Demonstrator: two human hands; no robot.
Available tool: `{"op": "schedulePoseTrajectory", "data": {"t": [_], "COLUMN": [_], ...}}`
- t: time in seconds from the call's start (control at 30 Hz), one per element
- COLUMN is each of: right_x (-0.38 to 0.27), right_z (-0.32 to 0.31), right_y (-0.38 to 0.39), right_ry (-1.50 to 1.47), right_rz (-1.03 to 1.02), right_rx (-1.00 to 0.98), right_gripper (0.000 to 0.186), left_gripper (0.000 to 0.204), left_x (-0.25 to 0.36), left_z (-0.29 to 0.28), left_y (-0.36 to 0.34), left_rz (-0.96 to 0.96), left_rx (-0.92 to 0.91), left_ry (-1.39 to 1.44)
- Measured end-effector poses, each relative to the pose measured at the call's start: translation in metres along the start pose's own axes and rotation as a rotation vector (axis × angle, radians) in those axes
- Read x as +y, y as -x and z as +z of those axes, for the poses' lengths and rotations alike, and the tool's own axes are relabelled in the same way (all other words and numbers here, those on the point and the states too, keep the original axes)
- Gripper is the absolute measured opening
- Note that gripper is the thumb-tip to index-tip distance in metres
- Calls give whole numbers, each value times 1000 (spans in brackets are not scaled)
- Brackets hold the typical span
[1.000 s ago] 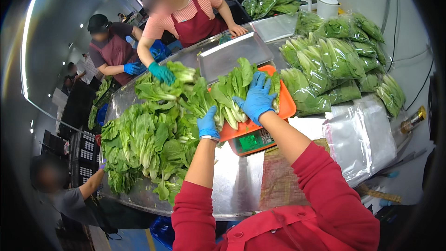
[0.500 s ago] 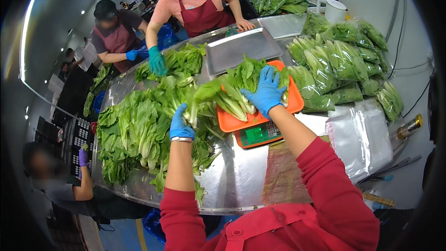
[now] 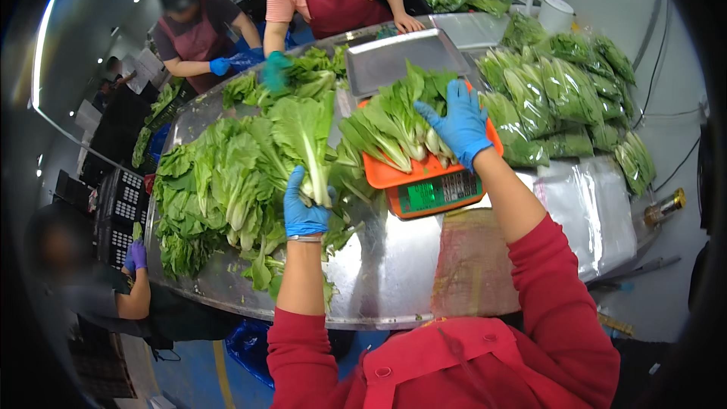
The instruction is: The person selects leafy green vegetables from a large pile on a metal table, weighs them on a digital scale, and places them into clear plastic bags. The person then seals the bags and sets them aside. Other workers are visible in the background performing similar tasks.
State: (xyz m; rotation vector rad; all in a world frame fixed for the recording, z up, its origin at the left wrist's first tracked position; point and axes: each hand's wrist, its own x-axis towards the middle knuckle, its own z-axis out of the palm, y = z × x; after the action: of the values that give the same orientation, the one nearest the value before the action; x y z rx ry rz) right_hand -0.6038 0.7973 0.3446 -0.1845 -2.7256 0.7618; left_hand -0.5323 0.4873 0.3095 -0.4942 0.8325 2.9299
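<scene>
My left hand [image 3: 304, 210], in a blue glove, grips the pale base of a leafy lettuce head [image 3: 307, 142], leaves pointing away from me. It is over the right side of a big pile of loose green lettuce [image 3: 216, 185]. My right hand [image 3: 462, 125], also blue-gloved, lies with fingers spread at the right edge of a lettuce bunch [image 3: 390, 117]. That bunch rests in an orange tray [image 3: 388, 176] on a digital scale [image 3: 441, 194] with a lit green display.
Bagged greens [image 3: 564, 91] are stacked at the right, near clear plastic bags [image 3: 587, 216]. Behind the scale sits a metal tray [image 3: 405, 60]. A mesh cloth [image 3: 473, 265] lies in front. Co-workers stand across the table and at the left; one's green-gloved hand [image 3: 276, 72] is over the far greens.
My left hand has drawn a lettuce head back from the tray's left side, and it now stands more upright. My right hand stays by the greens in the tray, its fingers still spread.
</scene>
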Motion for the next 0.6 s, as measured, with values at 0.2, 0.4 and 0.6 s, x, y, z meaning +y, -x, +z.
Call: {"op": "schedulePoseTrajectory", "data": {"t": [0.2,0.4,0.6], "right_x": [27,94,128], "right_z": [-40,-44,-38], "right_y": [10,28,49], "right_ry": [-101,-214,-300], "right_rz": [-208,-189,-128], "right_rx": [269,270,195], "right_gripper": [74,56,48], "left_gripper": [34,44,59], "left_x": [2,-22,-92], "left_z": [-33,-93,-154], "left_y": [79,167,195], "left_rz": [85,167,296], "left_rx": [68,236,359], "left_ry": [-97,-254,-489]}}
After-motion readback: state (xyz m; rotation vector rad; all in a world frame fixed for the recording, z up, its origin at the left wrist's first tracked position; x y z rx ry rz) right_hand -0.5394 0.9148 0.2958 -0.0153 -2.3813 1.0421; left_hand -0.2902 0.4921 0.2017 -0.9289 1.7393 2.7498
